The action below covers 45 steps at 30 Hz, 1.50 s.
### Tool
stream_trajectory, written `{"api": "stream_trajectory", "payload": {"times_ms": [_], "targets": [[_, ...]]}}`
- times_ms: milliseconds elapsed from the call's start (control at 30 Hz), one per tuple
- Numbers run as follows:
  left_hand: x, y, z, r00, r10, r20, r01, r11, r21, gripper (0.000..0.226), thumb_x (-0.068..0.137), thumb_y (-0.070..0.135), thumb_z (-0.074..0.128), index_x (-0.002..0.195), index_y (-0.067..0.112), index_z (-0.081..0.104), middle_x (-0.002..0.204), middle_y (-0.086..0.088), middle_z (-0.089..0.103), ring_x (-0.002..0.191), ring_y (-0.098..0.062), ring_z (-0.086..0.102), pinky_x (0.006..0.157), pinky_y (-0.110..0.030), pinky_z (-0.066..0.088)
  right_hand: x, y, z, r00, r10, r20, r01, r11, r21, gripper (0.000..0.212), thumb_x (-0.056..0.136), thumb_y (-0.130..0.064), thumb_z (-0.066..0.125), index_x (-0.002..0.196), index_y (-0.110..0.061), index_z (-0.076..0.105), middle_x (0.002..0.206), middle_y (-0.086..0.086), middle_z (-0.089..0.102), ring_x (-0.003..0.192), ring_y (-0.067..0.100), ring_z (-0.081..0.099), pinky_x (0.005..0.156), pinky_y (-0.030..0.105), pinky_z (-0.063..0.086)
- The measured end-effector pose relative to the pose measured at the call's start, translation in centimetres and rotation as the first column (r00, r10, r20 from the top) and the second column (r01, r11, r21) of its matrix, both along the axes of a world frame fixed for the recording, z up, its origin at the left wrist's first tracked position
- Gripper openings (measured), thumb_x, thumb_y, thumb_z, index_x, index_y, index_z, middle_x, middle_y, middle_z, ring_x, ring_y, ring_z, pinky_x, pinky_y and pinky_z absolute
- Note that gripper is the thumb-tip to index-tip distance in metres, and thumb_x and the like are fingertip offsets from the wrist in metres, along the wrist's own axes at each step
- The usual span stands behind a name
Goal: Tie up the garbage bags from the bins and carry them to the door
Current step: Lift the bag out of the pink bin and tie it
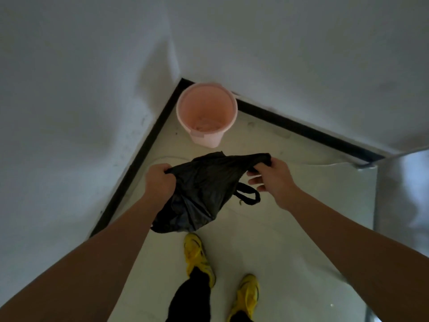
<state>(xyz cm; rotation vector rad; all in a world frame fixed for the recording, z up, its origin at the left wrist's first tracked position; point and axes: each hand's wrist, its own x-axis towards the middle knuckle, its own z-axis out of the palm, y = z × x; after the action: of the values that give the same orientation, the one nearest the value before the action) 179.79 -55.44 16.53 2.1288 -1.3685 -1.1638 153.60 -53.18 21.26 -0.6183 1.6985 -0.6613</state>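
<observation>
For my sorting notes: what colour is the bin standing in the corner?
The bin is pale pink; the head view, the only one, shows it clearly.

A black garbage bag (199,189) of thin, crinkled plastic hangs in the air, held up between both hands; the left hand (160,182) grips one end of its top edge and the right hand (276,180) pinches the other, so the edge stretches between them; one loop handle (249,203) dangles free; the body sags low; beyond it, a round pink bin (206,108) stands upright and unlined in the corner of the floor (255,228).
</observation>
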Motion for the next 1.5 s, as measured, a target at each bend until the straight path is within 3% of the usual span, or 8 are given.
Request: {"api": "stream_trajectory", "payload": {"times_ms": [333,533,767,867,1067,1233,1333,1500], "targets": [[-0.3,4.3,-13.7,0.859,0.370,-0.353,-0.316,0.927,0.201,0.032,0.090,-0.006,0.034,0.065,0.006,0.051,0.065,-0.008,0.049,0.048,-0.019,0.049,0.039,-0.013,0.038,-2.6,8.3,-21.2,0.926,0.142,-0.351,-0.095,0.984,0.149,0.087,0.076,-0.017,0.079,0.148,-0.017,0.029,0.139,0.015,0.046,0.110,0.029,0.055,0.087,0.040,0.051],[5.6,4.1,-25.8,0.860,0.398,-0.318,-0.350,0.915,0.200,0.036,0.095,-0.006,0.027,0.075,0.009,0.053,0.072,-0.007,0.048,0.061,-0.020,0.044,0.056,-0.027,0.035,1.0,8.3,-34.7,0.953,0.216,-0.213,-0.157,0.953,0.260,0.060,0.087,-0.004,0.066,0.142,-0.008,0.042,0.104,0.019,0.062,0.076,0.030,0.061,0.059,0.034,0.048],[10.8,2.6,-33.4,0.809,0.496,-0.316,-0.476,0.867,0.143,0.038,0.100,0.001,0.031,0.131,-0.002,0.052,0.109,-0.015,0.061,0.075,-0.023,0.054,0.051,-0.020,0.044,4.3,4.1,-40.4,0.967,0.212,-0.140,-0.216,0.976,-0.012,0.050,0.085,-0.013,0.070,0.133,-0.015,0.057,0.111,0.011,0.064,0.078,0.013,0.063,0.050,0.015,0.050],[11.4,2.0,-35.6,0.800,0.468,-0.376,-0.466,0.879,0.103,0.035,0.099,0.000,0.028,0.111,-0.001,0.061,0.099,-0.013,0.061,0.077,-0.026,0.056,0.074,-0.027,0.049,5.5,1.9,-41.0,0.972,0.214,-0.099,-0.224,0.969,-0.106,0.032,0.088,-0.013,0.064,0.119,-0.018,0.067,0.103,0.004,0.066,0.069,0.007,0.063,0.042,0.008,0.044],[12.1,2.1,-37.9,0.897,0.327,-0.298,-0.391,0.901,-0.187,0.028,0.087,0.004,0.042,0.059,0.010,0.038,0.062,-0.012,0.035,0.057,-0.020,0.035,0.059,-0.032,0.030,7.2,-1.6,-41.3,0.959,0.214,0.186,-0.186,0.970,-0.159,0.024,0.093,-0.011,0.060,0.114,0.000,0.062,0.095,0.017,0.068,0.058,0.019,0.071,0.044,0.023,0.051],[12.1,3.9,-36.6,0.852,0.248,-0.461,-0.392,0.886,-0.247,0.069,0.078,0.068,0.051,0.120,0.015,0.058,0.116,-0.007,0.063,0.107,-0.024,0.059,0.099,-0.044,0.047,9.2,-2.2,-39.0,0.942,0.090,0.324,-0.010,0.971,-0.240,0.024,0.096,-0.007,0.041,0.108,-0.002,0.061,0.093,0.014,0.071,0.069,0.020,0.072,0.048,0.021,0.051],[11.7,5.6,-34.9,0.832,0.124,-0.540,-0.275,0.939,-0.209,0.089,0.061,0.078,0.063,0.133,0.026,0.051,0.130,-0.002,0.058,0.119,-0.024,0.057,0.106,-0.046,0.043,9.7,-1.9,-39.4,0.974,0.093,0.209,-0.031,0.959,-0.282,0.031,0.091,0.007,0.041,0.112,0.003,0.063,0.101,0.017,0.072,0.079,0.021,0.072,0.048,0.021,0.050],[12.3,8.2,-36.2,0.896,-0.055,-0.441,-0.022,0.986,-0.168,0.018,0.090,0.023,0.062,0.107,0.021,0.068,0.108,-0.003,0.069,0.099,-0.015,0.067,0.077,-0.021,0.052,10.4,-0.9,-39.9,0.975,0.189,-0.119,-0.219,0.912,-0.347,0.017,0.070,0.006,0.077,0.085,0.002,0.068,0.084,0.014,0.066,0.065,0.018,0.063,0.050,0.024,0.051]]}}
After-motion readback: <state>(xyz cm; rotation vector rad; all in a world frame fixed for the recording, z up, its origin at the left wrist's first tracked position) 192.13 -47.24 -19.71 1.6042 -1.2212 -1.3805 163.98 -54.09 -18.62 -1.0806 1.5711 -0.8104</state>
